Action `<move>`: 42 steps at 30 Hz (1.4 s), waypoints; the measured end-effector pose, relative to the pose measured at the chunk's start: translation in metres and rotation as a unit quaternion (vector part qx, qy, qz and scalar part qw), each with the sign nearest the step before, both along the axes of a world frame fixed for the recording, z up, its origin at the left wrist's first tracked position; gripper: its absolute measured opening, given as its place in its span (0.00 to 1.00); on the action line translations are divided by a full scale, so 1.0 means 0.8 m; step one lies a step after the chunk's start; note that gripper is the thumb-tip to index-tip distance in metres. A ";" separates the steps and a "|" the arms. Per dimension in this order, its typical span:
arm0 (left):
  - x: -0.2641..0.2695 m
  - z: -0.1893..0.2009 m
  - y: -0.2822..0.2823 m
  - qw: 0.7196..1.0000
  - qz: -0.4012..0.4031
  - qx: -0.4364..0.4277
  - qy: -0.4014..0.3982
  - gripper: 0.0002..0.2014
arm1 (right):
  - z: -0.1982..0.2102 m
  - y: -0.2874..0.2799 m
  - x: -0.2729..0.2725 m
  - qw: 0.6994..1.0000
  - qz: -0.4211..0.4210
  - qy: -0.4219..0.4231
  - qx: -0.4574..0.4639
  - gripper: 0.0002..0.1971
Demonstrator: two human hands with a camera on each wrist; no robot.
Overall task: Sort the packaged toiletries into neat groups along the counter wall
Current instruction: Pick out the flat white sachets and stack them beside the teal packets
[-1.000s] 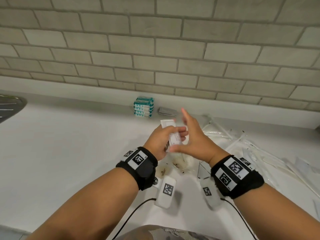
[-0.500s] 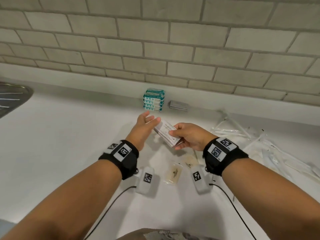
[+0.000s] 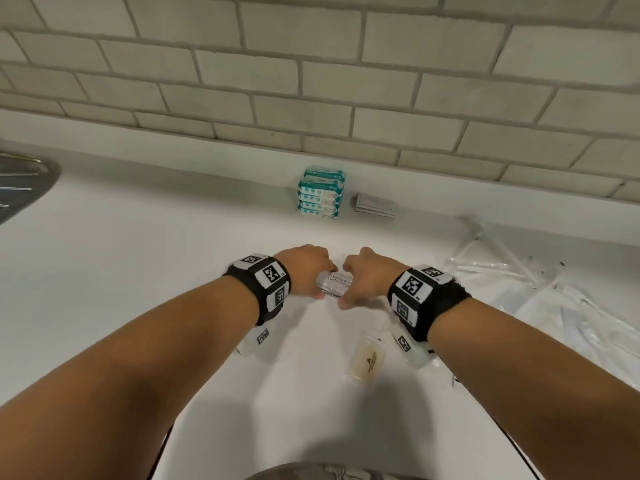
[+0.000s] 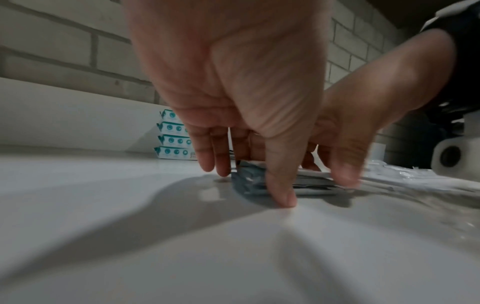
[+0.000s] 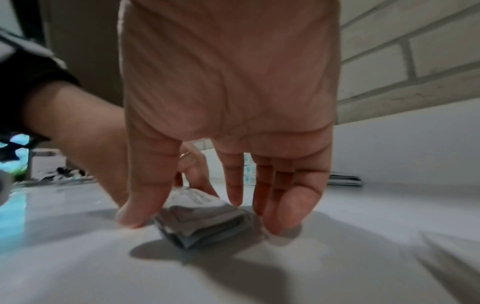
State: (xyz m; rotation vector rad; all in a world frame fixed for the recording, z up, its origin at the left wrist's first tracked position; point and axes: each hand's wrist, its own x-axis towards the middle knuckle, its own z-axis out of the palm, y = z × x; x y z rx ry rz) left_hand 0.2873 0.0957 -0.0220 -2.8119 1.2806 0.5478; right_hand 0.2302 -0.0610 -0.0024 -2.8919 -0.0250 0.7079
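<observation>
A stack of white sachets lies on the white counter, its top one printed with shampoo and conditioner text. My left hand holds its left end, thumb in front and fingers behind. My right hand holds the right end the same way, thumb and fingers pointing down either side of the stack. In the left wrist view the stack sits flat, with both thumbs touching the counter. Against the wall stand stacked teal boxes and a low pile of grey packets.
A yellowish sachet lies on the counter between my wrists, nearer to me. Long clear-wrapped items are scattered to the right. A metal sink edge shows at far left. The tiled wall runs along the back.
A second ago both hands held the sachets up in the air. The right hand then carried them alone, and now both hands have the stack down on the counter.
</observation>
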 end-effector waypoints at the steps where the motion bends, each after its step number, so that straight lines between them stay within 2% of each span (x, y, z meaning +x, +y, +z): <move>1: 0.002 -0.002 -0.001 1.000 -0.005 -0.006 0.003 0.25 | -0.002 0.002 -0.003 1.000 0.010 -0.005 -0.018 0.36; 5: 0.010 -0.009 -0.006 0.999 0.001 -0.037 0.011 0.29 | -0.012 0.004 -0.004 0.998 0.012 -0.053 -0.026 0.25; 8: 0.022 -0.009 -0.019 0.999 0.003 -0.043 0.011 0.29 | -0.015 -0.007 0.010 0.998 0.000 -0.058 -0.022 0.22; 16: 0.076 -0.005 -0.098 0.999 0.008 -0.040 -0.014 0.30 | -0.011 -0.070 0.076 0.996 -0.023 -0.045 -0.071 0.27; 20: 0.102 -0.003 -0.133 0.999 0.010 -0.036 -0.022 0.23 | -0.011 -0.102 0.107 0.996 -0.046 -0.042 -0.060 0.32; 23: 0.121 -0.005 -0.149 0.999 0.012 -0.034 -0.027 0.25 | -0.016 -0.117 0.124 0.995 -0.067 -0.055 -0.044 0.37; 27: 0.137 -0.011 -0.157 0.999 0.018 -0.037 -0.030 0.28 | -0.019 -0.129 0.133 0.995 -0.070 -0.057 -0.038 0.34; 33: 0.143 -0.010 -0.155 0.998 0.022 -0.060 0.008 0.26 | -0.023 -0.135 0.139 0.997 -0.048 -0.046 -0.035 0.35; 42: 0.145 -0.006 -0.158 0.999 0.018 -0.024 -0.018 0.27 | -0.024 -0.130 0.144 0.997 -0.039 -0.052 -0.039 0.31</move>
